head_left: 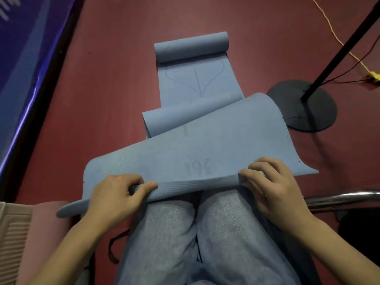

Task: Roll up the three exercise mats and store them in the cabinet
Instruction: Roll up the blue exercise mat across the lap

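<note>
Looking down from the head camera, a seated person has the near end of a blue exercise mat (205,145) lifted over their knees, while the rest of it trails away across the red floor (257,33), with a hump partway along and its far end curled into a loose roll. The left hand (117,194) pinches the near edge, thumb on top and fingers curled beneath; the right hand (271,182) grips the same edge further along, fingers hooked over the top where the first turn of the roll is forming. A pink mat (41,233) lies at the lower left beside the person's leg, apparently unrolled; a third mat and the cabinet are not in view. By my judgement the roll is only just being started, so most of the task remains. The main risk is a crooked start: the mat sits at an angle across the lap, and if one hand turns faster than the other the roll will cone out and not fit neatly in storage. The far end's own curl could also catch and fold under as the mat is drawn in. A black stand base (302,105) sits just beside the mat's right edge, with cables (339,40) running from it, and dragging the mat sideways could snag them.
</note>
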A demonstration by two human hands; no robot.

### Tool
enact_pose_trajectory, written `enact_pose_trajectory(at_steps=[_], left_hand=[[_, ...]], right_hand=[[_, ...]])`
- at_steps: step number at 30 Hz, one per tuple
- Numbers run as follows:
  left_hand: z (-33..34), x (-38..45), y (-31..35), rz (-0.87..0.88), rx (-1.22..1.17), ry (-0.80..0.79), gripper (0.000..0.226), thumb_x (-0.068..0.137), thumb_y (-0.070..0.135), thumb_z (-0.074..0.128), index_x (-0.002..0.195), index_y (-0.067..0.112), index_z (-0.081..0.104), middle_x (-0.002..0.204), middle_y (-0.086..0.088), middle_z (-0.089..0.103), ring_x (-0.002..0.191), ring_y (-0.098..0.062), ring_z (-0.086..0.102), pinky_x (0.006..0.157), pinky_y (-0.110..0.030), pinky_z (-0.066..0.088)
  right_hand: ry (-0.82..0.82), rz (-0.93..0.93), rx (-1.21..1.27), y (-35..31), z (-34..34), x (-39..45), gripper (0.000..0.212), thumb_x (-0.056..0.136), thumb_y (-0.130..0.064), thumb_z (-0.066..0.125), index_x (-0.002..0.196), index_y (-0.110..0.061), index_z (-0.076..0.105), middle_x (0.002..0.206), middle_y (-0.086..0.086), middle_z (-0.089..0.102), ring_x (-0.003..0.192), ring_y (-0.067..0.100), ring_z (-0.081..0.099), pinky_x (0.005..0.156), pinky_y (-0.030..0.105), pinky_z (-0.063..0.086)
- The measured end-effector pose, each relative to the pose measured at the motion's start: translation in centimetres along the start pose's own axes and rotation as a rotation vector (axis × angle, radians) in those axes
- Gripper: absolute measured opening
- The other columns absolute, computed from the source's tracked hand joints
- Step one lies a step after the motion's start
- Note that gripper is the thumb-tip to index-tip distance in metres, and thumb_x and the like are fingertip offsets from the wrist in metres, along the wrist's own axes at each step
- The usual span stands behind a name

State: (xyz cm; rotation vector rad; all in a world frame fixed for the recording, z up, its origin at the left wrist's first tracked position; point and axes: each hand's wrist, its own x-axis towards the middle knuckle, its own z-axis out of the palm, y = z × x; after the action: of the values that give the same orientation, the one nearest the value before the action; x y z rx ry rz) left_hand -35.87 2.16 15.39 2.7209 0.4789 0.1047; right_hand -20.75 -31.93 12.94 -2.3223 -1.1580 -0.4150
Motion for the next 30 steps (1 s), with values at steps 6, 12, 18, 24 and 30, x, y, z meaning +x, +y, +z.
enact_pose_trajectory(at_steps=[6,12,18,24,30], left_hand=[[0.7,-1.3,3.2,0.128,0.151,0.361,0.018,0.083,0.035,0.068,0.078,0.018,0.068,0.086,0.004,0.061,0.086,-0.030,0.050,0.073,-0.041,0.033],[2.2,-3.8,2.8,0.197,0.314,0.425,0.029,0.098,0.036,0.057,0.091,0.013,0.073,0.094,-0.001,0.071,0.087,-0.032,0.060,0.076,-0.046,0.038],[2.7,-4.2,2.9,0.170,0.338,0.444,0.032,0.085,0.047,0.072,0.094,0.016,0.076,0.102,0.003,0.074,0.098,-0.029,0.061,0.085,-0.048,0.037],[2.5,-2.7,2.2,0.218,0.244,0.405,0.033,0.094,0.035,0.052,0.092,0.012,0.075,0.095,0.001,0.072,0.098,-0.031,0.059,0.087,-0.047,0.034],[0.6,-0.9,1.4,0.043,0.052,0.214,0.035,0.099,0.039,0.041,0.073,0.024,0.058,0.071,0.013,0.054,0.072,-0.023,0.049,0.070,-0.037,0.026]], right_hand=[[-0.057,0.021,-0.109,-1.4,-0.2,0.6,0.012,0.084,-0.029,0.076,0.092,-0.021,0.076,0.113,0.004,0.065,0.101,0.034,0.051,0.077,0.045,0.040],[-0.205,0.014,-0.045,-0.8,0.4,1.9,0.027,0.085,-0.048,0.068,0.080,-0.022,0.067,0.092,-0.007,0.061,0.080,0.023,0.048,0.065,0.039,0.039],[-0.127,0.034,-0.124,-1.5,1.4,2.1,0.018,0.092,-0.033,0.059,0.087,-0.020,0.070,0.092,-0.010,0.066,0.090,0.025,0.058,0.077,0.039,0.037],[-0.046,0.130,-0.018,-1.4,3.3,2.1,0.022,0.094,-0.024,0.051,0.087,-0.015,0.070,0.085,-0.004,0.063,0.083,0.025,0.055,0.078,0.036,0.034],[-0.105,0.128,0.040,-1.9,2.2,3.1,0.028,0.096,-0.029,0.044,0.078,-0.017,0.062,0.072,-0.002,0.056,0.069,0.025,0.054,0.061,0.038,0.040]])
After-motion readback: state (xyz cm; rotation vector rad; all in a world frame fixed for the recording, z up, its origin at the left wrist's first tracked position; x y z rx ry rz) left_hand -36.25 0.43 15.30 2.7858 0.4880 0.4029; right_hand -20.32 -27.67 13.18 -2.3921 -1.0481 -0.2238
